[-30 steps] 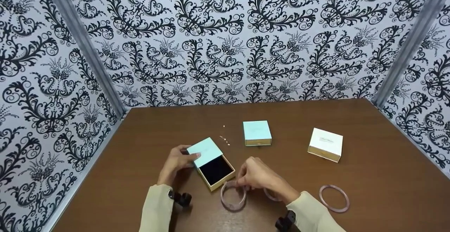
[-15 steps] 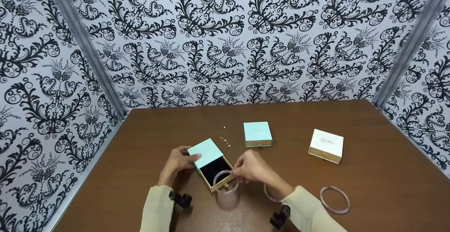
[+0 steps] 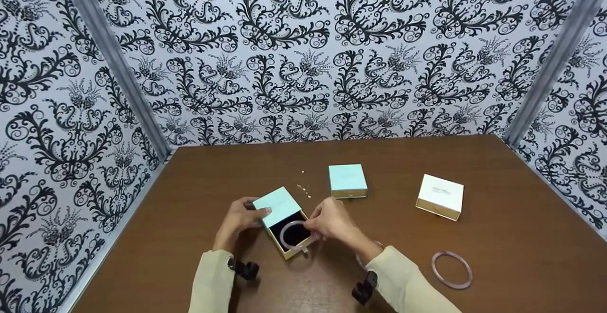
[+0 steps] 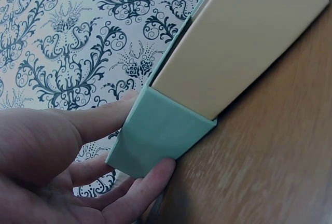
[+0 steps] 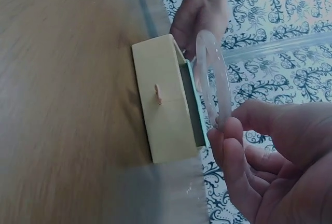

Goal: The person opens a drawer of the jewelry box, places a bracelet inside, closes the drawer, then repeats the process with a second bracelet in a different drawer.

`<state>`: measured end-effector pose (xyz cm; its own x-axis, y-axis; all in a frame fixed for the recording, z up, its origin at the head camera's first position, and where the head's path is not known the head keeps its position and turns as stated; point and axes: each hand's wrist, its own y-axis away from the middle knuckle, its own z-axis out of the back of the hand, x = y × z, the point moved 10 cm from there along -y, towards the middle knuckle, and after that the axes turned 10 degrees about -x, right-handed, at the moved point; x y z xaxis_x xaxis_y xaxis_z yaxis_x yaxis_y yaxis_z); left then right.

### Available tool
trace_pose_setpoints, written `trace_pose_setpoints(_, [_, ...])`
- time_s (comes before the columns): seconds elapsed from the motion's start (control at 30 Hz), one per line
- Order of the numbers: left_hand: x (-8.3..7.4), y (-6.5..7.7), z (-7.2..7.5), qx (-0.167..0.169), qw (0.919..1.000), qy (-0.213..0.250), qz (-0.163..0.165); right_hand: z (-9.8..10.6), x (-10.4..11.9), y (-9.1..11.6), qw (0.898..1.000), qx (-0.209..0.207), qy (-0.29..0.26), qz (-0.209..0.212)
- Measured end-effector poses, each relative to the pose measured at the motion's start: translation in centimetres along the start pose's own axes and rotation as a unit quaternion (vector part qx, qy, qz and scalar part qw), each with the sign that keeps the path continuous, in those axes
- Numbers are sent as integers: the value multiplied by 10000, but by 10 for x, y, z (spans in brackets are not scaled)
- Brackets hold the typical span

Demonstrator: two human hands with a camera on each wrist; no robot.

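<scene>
My left hand [image 3: 243, 216] grips the mint sleeve [image 4: 155, 130] of a small drawer box, thumb on top and fingers along its side. The box's cream drawer [image 5: 163, 105], lined in black, is pulled partway out toward me and has a small tab on its front. My right hand [image 3: 332, 220] pinches a pale pink bangle [image 5: 222, 86] by its edge between thumb and fingers. In the head view the bangle overlaps the drawer's opening; in the right wrist view it stands above the drawer's rim.
A second mint box [image 3: 347, 178] and a white box [image 3: 441, 195] stand closed farther back. Another bangle [image 3: 452, 270] lies on the table at right, and one more [image 3: 360, 260] is mostly hidden under my right forearm. Small pale bits [image 3: 303, 188] lie behind the held box.
My right hand has carried the bangle up and left from the table in front of the box to over the drawer. The left hand and the box have stayed put.
</scene>
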<state>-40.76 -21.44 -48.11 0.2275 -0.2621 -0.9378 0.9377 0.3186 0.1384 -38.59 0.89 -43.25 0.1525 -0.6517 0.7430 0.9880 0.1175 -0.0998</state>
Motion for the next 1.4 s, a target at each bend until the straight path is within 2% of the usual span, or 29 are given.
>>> trace_pose_setpoints(0.4, [0,-2,0,46,9999,114,-50,-4,6,-4,9997,-220,-10,44])
trace_pose_setpoints(0.67, [-1,-2,-1,51,9999,131,-101,-3,13,-6,9967,-680,385,230])
trace_pose_setpoints(0.9, [0,-2,-1,67,9998,157,-51,-5,15,-8,9943,-881,479,362])
trace_pose_setpoints(1.07, [0,-2,-1,48,9998,215,-33,-3,16,-12,9890,-1202,744,437])
trace_pose_setpoints(1.4, [0,-4,0,5,9997,225,-24,-2,29,-8,9746,-1695,1087,982])
